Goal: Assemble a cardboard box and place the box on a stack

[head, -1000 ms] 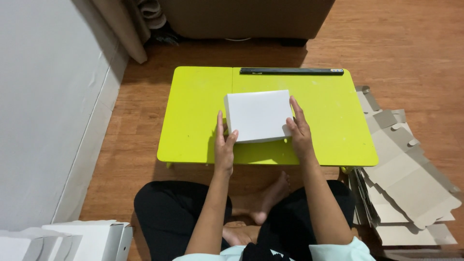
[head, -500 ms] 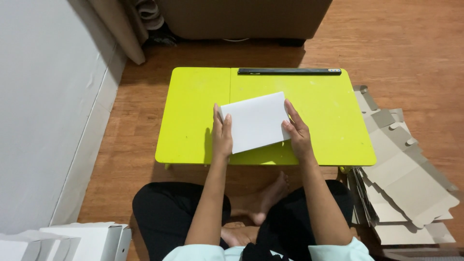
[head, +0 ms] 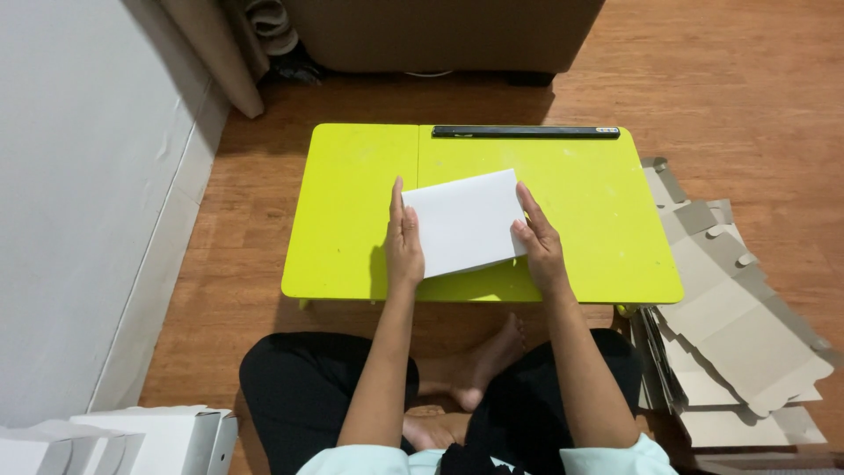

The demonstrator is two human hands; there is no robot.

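A white box, flat-topped and rectangular, sits a little askew near the middle of the lime-green tabletop, its near edge tipped toward the person. The left hand lies flat along the box's left side, fingers straight and pointing away, palm pressed to the wall rather than curled round it. The right hand mirrors it on the right side, thumb resting toward the top face. Neither grip is clenched: both are open palms pinching the box between them, so the box is held by pressure from two sides and not by wrapped fingers.

To handle it well like this, the pressure ought to be even from both palms (card walls of this kind would likely bow if one side pushes harder), and the box is best kept low over the tabletop, with the fingers lying along the full length of each side so the corners stay square.

Along the far edge of the tabletop lies a long black strip. On the wooden floor, just right of the tabletop, is a stack of flat grey-brown cardboard blanks. At the lower left, beside the person's crossed legs, stand white made-up boxes close to the pale wall.
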